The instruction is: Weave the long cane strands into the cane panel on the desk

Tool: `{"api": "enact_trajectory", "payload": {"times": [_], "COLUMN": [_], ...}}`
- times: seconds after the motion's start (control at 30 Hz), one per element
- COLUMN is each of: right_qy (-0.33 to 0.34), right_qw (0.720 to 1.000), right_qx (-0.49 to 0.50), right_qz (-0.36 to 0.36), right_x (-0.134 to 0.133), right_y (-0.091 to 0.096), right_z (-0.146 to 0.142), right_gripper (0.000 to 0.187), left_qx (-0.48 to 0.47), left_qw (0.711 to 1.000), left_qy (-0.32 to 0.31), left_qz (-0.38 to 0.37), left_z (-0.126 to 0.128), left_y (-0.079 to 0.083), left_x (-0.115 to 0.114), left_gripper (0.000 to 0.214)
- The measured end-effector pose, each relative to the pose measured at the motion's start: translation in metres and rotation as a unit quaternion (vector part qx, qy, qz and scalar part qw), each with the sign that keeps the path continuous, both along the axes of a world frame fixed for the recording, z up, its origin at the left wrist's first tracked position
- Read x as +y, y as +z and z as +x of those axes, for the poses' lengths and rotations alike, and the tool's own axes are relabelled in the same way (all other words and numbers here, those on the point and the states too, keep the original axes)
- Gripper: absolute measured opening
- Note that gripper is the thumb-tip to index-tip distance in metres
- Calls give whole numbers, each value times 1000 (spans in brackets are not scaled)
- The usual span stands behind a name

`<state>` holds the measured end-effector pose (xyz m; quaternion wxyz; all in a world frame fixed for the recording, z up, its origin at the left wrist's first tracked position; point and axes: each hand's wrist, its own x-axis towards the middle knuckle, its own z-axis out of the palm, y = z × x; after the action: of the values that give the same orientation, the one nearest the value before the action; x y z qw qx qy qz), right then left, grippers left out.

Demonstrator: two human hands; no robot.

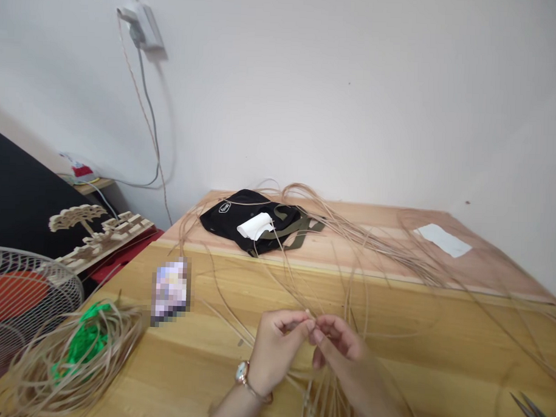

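Observation:
My left hand [280,348], with a watch [242,372] on its wrist, meets my right hand [339,344] over the front middle of the table. Thumbs and fingers of both are pinched together on thin tan rattan strands [297,291], whose exact crossing is hidden by the fingertips. Long strands fan out from the hands toward the back and sides. Below and between the wrists hangs a group of crossed strands [323,402], partly covered by my right forearm.
A strand coil [118,349] with green wrapping lies left, beside a fan [10,302]. Behind are a black bag [232,216], white paper [443,240] and a loose strand bundle [377,242]. Pointed metal tool tips [533,415] show at front right. A wall socket [150,27] holds plugs.

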<state>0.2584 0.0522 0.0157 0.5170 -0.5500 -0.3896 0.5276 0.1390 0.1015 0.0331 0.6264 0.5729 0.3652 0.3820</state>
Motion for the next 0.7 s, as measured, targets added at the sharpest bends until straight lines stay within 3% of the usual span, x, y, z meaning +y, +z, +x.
{"api": "enact_trajectory", "payload": {"times": [0.23,0.33,0.4,0.53,0.6,0.7], "right_qy": [-47,-81,-95,-134,-142,-138], "right_qw": [999,989,963,877,846,823], "right_qx": [-22,-120,-237,-410,-443,-467], "right_qz": [9,43,90,212,258,294], "right_x": [3,0,-2,-4,-4,-3], "right_y": [-4,-3,-1,4,6,7], "right_z": [-3,-3,-4,-6,-6,-3], "right_gripper": [27,23,18,14,16,18], "left_qx": [49,91,110,113,95,23], "left_qw": [994,982,971,963,969,988], "left_qy": [52,100,129,158,163,145], "left_qz": [81,136,167,186,160,49], "left_z": [3,5,6,8,9,9], "left_y": [5,4,3,2,2,1], "left_x": [-3,-4,-5,-5,-4,0], "left_gripper": [18,13,11,11,9,10]}}
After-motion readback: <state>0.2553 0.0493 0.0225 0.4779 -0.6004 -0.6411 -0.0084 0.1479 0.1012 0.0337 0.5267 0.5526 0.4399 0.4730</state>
